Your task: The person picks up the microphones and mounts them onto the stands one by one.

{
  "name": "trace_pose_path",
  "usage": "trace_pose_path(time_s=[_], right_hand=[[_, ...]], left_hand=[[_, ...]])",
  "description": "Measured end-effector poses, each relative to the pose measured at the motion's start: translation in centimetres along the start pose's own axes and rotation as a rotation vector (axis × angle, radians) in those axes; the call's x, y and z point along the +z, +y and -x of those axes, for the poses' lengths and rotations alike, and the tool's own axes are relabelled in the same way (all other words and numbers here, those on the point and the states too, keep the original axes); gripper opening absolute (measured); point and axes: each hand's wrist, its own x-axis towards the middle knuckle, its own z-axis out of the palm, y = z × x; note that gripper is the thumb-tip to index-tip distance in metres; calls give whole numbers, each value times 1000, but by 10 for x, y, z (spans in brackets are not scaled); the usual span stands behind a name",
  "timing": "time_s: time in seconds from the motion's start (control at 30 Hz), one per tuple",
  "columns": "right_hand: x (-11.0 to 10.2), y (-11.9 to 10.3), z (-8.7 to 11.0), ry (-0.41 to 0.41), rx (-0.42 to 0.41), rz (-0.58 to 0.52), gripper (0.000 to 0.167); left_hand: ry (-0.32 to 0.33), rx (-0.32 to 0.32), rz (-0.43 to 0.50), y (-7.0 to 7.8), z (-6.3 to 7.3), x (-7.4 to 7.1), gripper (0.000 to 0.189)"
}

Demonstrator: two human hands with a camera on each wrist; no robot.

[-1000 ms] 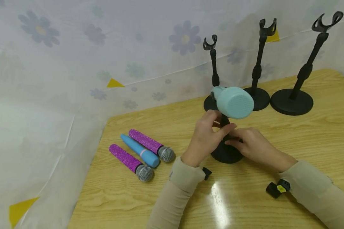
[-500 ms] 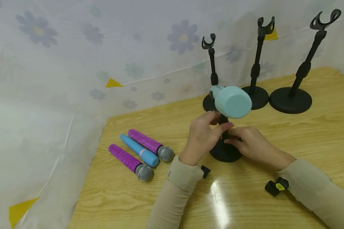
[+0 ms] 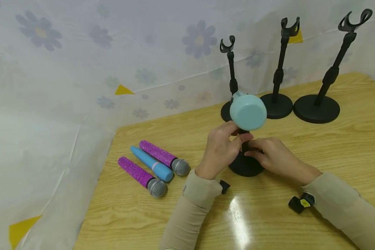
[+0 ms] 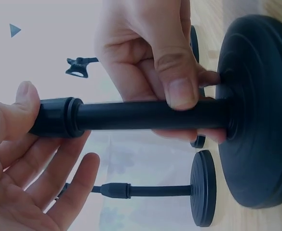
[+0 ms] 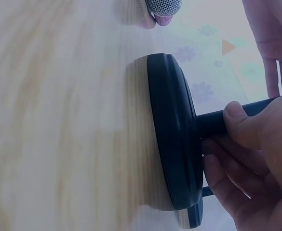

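A light teal microphone (image 3: 248,111) sits atop a black desktop microphone stand (image 3: 245,168), its round end facing me. My left hand (image 3: 222,146) holds the stand just under the microphone; in the left wrist view its thumb and fingers pinch the thick collar (image 4: 56,118) of the pole. Lower down, my right hand (image 3: 273,156) grips the thin pole above the base, thumb on one side and fingers behind. In the right wrist view the round base (image 5: 174,130) is down at the wooden table. My left hand partly hides the upper pole in the head view.
Three more black stands, a left one (image 3: 232,71), a middle one (image 3: 278,74) and a right one (image 3: 326,81), stand behind with bare clips. To the left lie two purple glitter microphones (image 3: 137,172) and a blue one (image 3: 153,163) on the table (image 3: 128,222). A flowered sheet (image 3: 162,59) hangs behind.
The teal microphone has swung a little to the left, its end turning more squarely towards me. Both hands keep their places on the stand. The head view has shifted slightly.
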Motion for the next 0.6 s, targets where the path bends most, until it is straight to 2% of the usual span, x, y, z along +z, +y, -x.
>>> trace_pose_path(time_s=[0.43,0.6], right_hand=[[0,1,0,10,-7,29,19],[1,1,0,7,-20,34,20]], left_hand=[[-62,-78,53,2,0,0,19],[-65,-81,-10,3,1,-2,22]])
